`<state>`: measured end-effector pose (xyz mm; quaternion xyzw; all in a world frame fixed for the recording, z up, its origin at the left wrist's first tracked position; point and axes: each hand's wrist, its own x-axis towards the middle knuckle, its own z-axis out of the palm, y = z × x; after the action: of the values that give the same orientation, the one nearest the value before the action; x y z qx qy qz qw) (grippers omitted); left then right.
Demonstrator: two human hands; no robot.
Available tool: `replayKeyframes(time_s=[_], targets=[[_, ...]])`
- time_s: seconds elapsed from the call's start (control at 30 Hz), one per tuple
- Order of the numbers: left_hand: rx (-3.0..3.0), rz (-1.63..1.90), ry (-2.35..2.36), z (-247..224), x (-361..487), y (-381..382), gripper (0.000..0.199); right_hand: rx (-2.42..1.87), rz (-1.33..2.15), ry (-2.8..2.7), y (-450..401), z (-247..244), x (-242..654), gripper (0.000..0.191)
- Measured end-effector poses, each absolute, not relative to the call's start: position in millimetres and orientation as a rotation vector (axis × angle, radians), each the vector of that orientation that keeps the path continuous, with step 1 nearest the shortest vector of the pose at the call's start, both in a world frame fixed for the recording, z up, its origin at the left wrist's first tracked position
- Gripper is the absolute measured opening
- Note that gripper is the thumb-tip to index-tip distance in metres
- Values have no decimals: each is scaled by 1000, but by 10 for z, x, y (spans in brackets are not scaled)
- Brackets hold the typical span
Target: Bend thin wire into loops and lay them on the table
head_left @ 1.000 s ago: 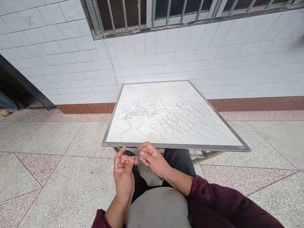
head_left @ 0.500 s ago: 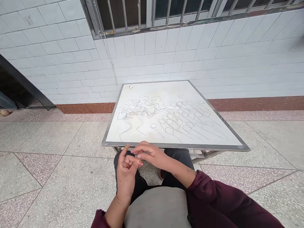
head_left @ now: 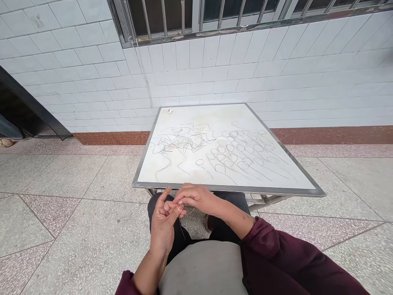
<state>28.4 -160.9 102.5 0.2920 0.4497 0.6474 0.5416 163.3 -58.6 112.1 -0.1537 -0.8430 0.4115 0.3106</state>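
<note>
My left hand (head_left: 164,223) is above my lap at the table's near edge, thumb and curled fingers pinching a thin wire-like strand (head_left: 181,230) whose end hangs down. Its index finger points up. My right hand (head_left: 196,197) meets it from the right, thumb and fingertips closed at the strand, part of which curves out below. Fingers hide the middle of the strand. Beyond both hands, on the white table (head_left: 202,114), lie bent, zigzag strands (head_left: 184,139) on the left and many strands with round loops (head_left: 229,157) on the right.
A small white-and-red object (head_left: 170,111) sits at the table's far left corner. Behind it rises a white tiled wall (head_left: 184,78) with a barred window (head_left: 202,20). Speckled stone floor (head_left: 101,229) surrounds the table, and a dark doorway (head_left: 18,106) is at the left.
My right fingertips have closed in on the left hand's pinch. A curve of the strand now shows below the right hand. The strands on the table stay put.
</note>
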Motion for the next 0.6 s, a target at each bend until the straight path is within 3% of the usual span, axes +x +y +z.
replayKeyframes(time_s=[0.6], targets=[[710,1626,1070,953,258,-1636,56,-488,1070,-2415,-628,1288,1624,18]])
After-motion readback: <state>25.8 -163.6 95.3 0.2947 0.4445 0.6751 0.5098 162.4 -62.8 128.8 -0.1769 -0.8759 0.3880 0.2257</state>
